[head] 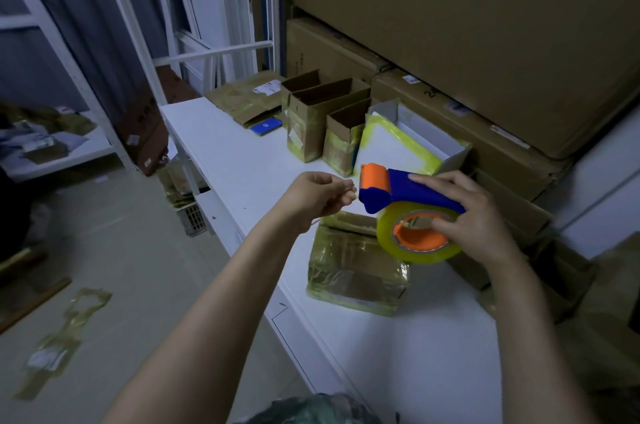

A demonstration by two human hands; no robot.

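Observation:
My right hand point(474, 215) grips a blue and orange tape dispenser point(398, 189) loaded with a roll of clear yellowish tape point(415, 236), with the thumb inside the orange core. My left hand point(318, 196) is just left of the dispenser's orange roller, its fingers pinching what looks like the loose tape end. Both hands hover above a small cardboard box point(356, 271) wrapped in tape, which lies on the white table point(242, 160).
Several open taped boxes point(318, 122) and a white open box point(412, 143) stand at the table's back. Flattened cartons point(249, 101) and a blue card point(266, 125) lie further back. Big cartons point(467, 25) are stacked on the right. Tape scraps point(62, 337) litter the floor.

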